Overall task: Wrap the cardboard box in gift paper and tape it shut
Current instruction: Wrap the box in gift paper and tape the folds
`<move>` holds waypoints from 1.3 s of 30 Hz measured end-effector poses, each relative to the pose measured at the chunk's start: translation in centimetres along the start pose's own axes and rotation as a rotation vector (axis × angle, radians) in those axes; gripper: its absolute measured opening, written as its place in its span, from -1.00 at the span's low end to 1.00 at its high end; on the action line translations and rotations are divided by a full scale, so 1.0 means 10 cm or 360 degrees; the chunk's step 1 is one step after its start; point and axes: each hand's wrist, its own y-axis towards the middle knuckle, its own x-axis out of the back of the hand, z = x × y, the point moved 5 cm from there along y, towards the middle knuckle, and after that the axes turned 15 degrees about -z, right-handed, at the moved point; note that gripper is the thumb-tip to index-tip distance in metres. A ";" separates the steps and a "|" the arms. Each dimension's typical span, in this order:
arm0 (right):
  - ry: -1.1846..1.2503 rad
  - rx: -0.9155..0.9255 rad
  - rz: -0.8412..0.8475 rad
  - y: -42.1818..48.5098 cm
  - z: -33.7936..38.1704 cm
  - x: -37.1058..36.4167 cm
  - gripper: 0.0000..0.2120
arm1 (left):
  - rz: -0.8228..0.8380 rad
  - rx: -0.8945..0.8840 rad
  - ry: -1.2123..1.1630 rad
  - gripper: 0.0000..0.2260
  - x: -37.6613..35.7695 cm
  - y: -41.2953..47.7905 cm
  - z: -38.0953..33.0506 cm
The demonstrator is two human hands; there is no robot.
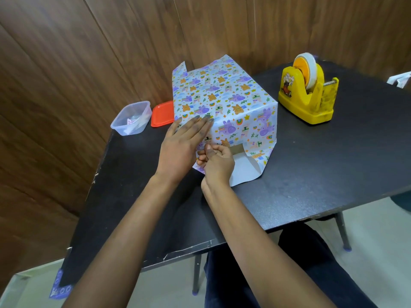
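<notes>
At the left of the black tabletop (289, 185), a clear plastic tub (131, 117) and a red plastic lid (162, 114) sit beside the cardboard box (239, 150), which stands mid-table draped in cartoon-print gift paper (222, 94). The left hand (184, 141) lies flat with straight fingers on the box's near upper edge, seemingly to stop the sheet slipping. Just below it the right hand (216, 161) has its fingers curled, pinching the loose end flap, probably to fold it over the bare cardboard. Further right, the yellow plastic tape dispenser (308, 94) stands within reach for sealing.
</notes>
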 end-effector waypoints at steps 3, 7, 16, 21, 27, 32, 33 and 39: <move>-0.0015 0.0023 -0.0021 0.04 -0.02 -0.03 -0.88 | -0.0003 0.0015 -0.0027 -0.56 0.01 0.01 0.00; 0.0005 0.0033 -0.0041 0.07 -0.02 -0.07 -0.89 | -0.0015 0.0051 -0.0072 -0.57 0.02 0.01 -0.01; -0.0324 0.0163 -0.0030 0.13 -0.03 -0.03 -0.81 | -0.0041 0.0116 -0.0061 -0.64 0.07 0.07 -0.04; -0.1110 0.0667 0.0178 0.16 0.15 -0.02 -0.70 | -0.0085 0.0202 -0.0012 -0.65 0.04 0.06 -0.05; -0.1814 0.1241 0.0242 0.13 0.40 0.09 -0.74 | -0.0110 0.0208 -0.0012 -0.67 0.03 0.06 -0.03; -0.2049 0.1313 0.0125 0.28 0.41 -0.05 -0.70 | -0.0098 0.0228 -0.0037 -0.62 0.05 0.07 -0.04; -0.2103 0.1372 0.0130 0.29 0.41 -0.07 -0.74 | -0.0093 0.0216 -0.0029 -0.62 0.04 0.07 -0.05; -0.2237 0.1490 0.0122 0.28 0.42 -0.10 -0.74 | -0.0076 0.0156 -0.0035 -0.66 0.03 0.05 -0.05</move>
